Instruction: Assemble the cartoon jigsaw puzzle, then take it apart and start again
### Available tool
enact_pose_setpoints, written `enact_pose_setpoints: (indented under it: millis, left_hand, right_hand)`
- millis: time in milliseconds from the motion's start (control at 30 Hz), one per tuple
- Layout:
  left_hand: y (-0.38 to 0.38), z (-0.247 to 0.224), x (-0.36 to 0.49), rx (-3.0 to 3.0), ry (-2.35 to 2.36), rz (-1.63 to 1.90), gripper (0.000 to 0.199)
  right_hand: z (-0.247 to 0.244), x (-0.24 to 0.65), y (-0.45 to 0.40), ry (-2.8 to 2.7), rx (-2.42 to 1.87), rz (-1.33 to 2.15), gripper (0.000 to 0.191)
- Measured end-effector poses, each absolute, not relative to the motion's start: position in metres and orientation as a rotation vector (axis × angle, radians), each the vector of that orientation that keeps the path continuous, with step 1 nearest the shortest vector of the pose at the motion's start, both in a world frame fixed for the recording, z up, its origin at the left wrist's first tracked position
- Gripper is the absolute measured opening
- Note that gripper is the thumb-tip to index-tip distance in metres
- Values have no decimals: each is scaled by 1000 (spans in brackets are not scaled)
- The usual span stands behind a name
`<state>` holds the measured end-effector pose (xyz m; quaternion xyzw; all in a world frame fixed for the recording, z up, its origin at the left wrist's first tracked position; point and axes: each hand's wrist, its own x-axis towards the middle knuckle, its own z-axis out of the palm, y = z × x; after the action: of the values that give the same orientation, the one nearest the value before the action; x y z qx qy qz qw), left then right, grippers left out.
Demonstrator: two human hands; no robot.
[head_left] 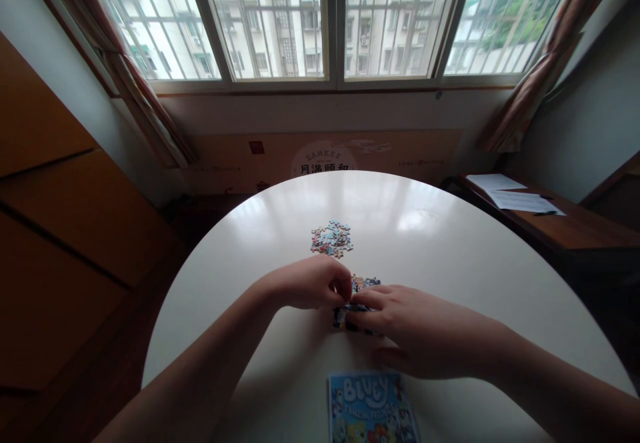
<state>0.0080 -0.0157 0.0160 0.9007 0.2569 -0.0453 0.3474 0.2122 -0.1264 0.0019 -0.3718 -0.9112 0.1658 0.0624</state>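
Note:
A partly joined jigsaw puzzle [367,283] lies on the white round table [240,256], its middle covered by my hands. My left hand [320,281] is closed at the puzzle's left edge, fingertips pinched together and pointing down; whatever they hold is hidden. Flat across the puzzle's right side rests my right hand [405,319], fingers stretched out and touching the joined pieces. Beyond my left hand sits a heap of loose puzzle pieces [332,237], mostly light blue, white and orange.
Near the table's close edge lies a blue picture sheet [371,406] reading "BLUEY". Papers [520,199] and pens rest on a brown side table [580,226] at the right. A barred window [280,23] is behind the table, and wooden cabinets [50,243] stand at the left.

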Motion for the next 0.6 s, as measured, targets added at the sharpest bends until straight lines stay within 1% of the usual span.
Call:
enact_pose_setpoints:
  millis: [100,367,500,600]
  left_hand:
    - [-15,18,8,2319,642,-128,20]
    - [-11,15,4,2301,621,-126,19]
    - [-7,11,2,2185,667,-157,19]
    - [-5,13,1,2063,746,-140,15]
  right_hand:
    - [2,212,-126,-2752,-1116,503,50]
    - [1,211,-125,-2749,-1090,484,42]
    - [-1,212,-124,-2754,-1077,479,41]
    - [0,212,-125,-2761,-1082,484,42]
